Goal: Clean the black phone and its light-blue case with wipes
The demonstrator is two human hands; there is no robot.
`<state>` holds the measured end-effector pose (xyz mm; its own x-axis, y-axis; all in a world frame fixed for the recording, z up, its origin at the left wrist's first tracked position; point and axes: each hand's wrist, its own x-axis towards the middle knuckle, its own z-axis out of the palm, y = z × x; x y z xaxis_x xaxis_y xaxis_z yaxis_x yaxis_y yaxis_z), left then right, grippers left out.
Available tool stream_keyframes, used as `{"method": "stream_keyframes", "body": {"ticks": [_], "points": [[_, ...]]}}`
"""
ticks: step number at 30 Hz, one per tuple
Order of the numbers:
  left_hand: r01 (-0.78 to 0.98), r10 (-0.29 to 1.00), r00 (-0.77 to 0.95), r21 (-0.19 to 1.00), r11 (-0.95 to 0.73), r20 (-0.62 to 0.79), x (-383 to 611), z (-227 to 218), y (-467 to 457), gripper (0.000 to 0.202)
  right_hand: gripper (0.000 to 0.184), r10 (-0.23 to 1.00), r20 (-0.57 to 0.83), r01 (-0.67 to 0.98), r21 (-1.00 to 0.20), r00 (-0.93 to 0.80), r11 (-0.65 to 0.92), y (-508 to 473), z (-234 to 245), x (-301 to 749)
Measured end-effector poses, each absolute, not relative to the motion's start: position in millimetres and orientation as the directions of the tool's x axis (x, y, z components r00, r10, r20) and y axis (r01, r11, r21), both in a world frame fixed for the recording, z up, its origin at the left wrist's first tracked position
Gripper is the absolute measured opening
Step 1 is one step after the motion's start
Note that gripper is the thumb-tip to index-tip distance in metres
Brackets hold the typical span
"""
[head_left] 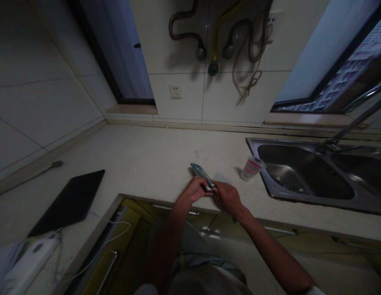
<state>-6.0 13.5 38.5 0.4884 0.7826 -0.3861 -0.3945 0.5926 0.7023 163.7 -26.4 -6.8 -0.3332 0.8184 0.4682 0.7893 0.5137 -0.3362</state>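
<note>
A smartphone (pixel 201 169) in a teal, patterned case is held just over the counter's front edge. Its camera end points away from me, up and to the left. My left hand (pixel 195 189) grips it from the left side, fingers curled at its lower part. My right hand (pixel 228 197) is closed at the phone's near end, with most of its fingers hidden. Just beyond the right hand, a thin clear sheet (pixel 223 178) lies on the white countertop (pixel 147 159). A plastic cup (pixel 251 169) with a red band stands tilted-looking to the right, apart from both hands.
A double steel sink (pixel 267 189) with a faucet (pixel 333 141) is on the right. To the left lie a black flat panel (pixel 70 200) and a white appliance (pixel 33 258) with a cable. Pipes (pixel 185 36) and a socket (pixel 175 91) are on the tiled wall.
</note>
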Motion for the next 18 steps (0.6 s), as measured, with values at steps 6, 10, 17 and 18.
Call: {"method": "stream_keyframes", "body": {"ticks": [6, 10, 17, 18], "points": [[-0.329, 0.770, 0.468, 0.723, 0.608, -0.435, -12.3, 34.3, 13.1, 0.037, 0.035, 0.800, 0.430, 0.758, -0.319, -0.418, 0.568, -17.4, -6.7, 175.4], [-0.319, 0.732, 0.526, 0.698, 0.641, -0.433, -20.8, 32.7, 9.0, 0.058, 0.033, 0.873, 0.409, 0.844, -0.340, -0.264, 0.414, -4.3, 5.8, 201.7], [-0.396, 0.810, 0.430, 0.723, 0.566, -0.398, -25.7, 34.7, 11.6, 0.068, 0.045, 0.905, 0.424, 0.776, -0.570, -0.002, 0.269, -10.9, 14.5, 216.4], [-0.402, 0.829, 0.388, 0.735, 0.546, -0.403, -25.3, 34.7, 12.3, 0.064, 0.045, 0.897, 0.433, 0.724, -0.645, 0.083, 0.244, -14.1, 15.2, 214.4]]}}
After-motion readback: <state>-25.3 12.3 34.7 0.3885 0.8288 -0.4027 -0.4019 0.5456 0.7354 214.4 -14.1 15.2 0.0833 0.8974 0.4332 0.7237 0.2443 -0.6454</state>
